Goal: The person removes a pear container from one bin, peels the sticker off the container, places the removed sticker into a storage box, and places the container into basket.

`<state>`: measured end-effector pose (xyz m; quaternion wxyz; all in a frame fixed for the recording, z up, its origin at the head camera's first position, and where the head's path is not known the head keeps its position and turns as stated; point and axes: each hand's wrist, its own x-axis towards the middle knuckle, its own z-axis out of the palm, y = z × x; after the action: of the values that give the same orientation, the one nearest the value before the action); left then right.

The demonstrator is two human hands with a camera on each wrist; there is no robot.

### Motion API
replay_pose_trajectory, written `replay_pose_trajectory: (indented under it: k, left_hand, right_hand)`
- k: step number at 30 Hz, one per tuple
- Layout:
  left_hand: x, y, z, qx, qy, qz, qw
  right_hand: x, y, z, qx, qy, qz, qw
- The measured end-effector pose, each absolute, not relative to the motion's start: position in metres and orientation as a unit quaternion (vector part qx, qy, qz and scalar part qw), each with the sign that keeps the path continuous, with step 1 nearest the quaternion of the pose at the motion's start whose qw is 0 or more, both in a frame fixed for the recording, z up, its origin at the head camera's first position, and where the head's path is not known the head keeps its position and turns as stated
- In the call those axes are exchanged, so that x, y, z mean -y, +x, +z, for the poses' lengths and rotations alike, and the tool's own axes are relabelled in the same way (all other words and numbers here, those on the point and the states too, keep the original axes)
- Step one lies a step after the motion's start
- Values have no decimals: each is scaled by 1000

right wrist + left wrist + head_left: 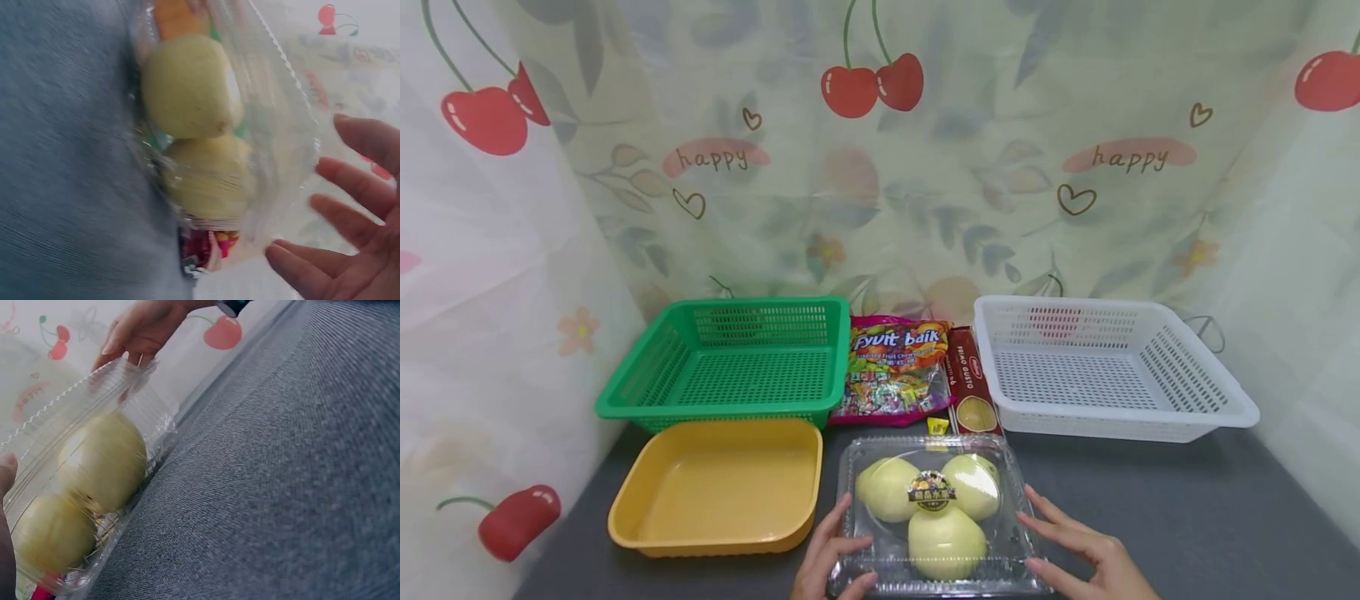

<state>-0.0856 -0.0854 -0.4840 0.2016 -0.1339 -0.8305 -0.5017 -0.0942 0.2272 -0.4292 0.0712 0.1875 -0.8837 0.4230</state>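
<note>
A clear plastic clamshell box [970,586] sits at the front of the dark table, lid closed. Three round pale yellow-green fruits [947,546] show through it, and a dark round label [932,492] is stuck on the lid. My left hand [829,560] lies along the box's left side, extended fingertips at its edge. On the opposite side my right hand [1090,554] has its fingers spread, tips right at the edge. The right wrist view shows these fingers [350,215] straight beside the ridged rim; only part of the left hand shows in the left wrist view.
A yellow tray [715,487] stands left of the box, with a green basket [730,410] behind it. Farther back are a candy bag [895,367], a red pasta pack [973,383] and a small yellow packet [937,427]. A white basket [1112,421] stands back right.
</note>
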Motion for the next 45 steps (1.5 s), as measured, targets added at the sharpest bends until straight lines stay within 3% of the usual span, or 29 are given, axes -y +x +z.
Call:
replay_pose_trajectory:
  k: [6,18,25,38,45]
  left_hand:
    - [88,-88,-488,815,-167,-513,212]
    - [89,-89,-489,811,-182,-509,222]
    - [89,-89,-488,816,-168,-515,202]
    - [90,-87,-482,824,-125,-528,163]
    - [87,-87,-477,822,-104,-542,139]
  right_hand:
    - [-238,-112,-418,866,246,435,4]
    - [-235,-143,-394,835,295,465,-16]
    - [-231,-156,-384,839,298,453,-44]
    - [-201,-195,-368,815,263,468,-218]
    - [-190,-213,-366,789,274,482,-266]
